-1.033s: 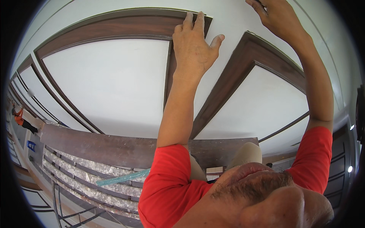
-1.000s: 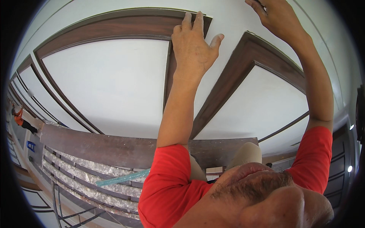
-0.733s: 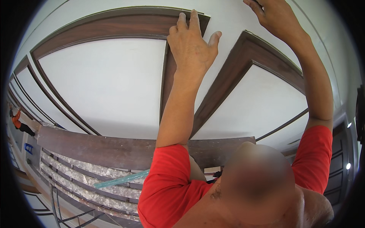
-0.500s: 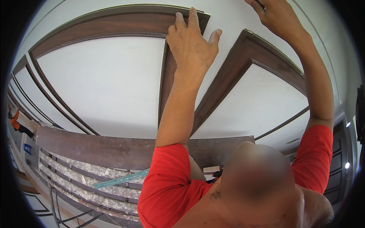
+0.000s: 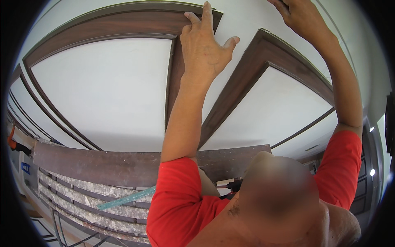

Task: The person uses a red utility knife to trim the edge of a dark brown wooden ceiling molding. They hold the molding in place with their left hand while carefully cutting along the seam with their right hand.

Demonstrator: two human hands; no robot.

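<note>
The left hand (image 5: 203, 51) splays over a brown frame (image 5: 123, 25) above a plank (image 5: 94, 166); whether the cropped right hand (image 5: 303, 17) grips anything is unclear.

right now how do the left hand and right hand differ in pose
The left hand is within view, thumb spread; the right hand is cut off by the top edge. The left hand overlaps a dark frame; the right hand shows against the white surface. Both are raised.
</note>
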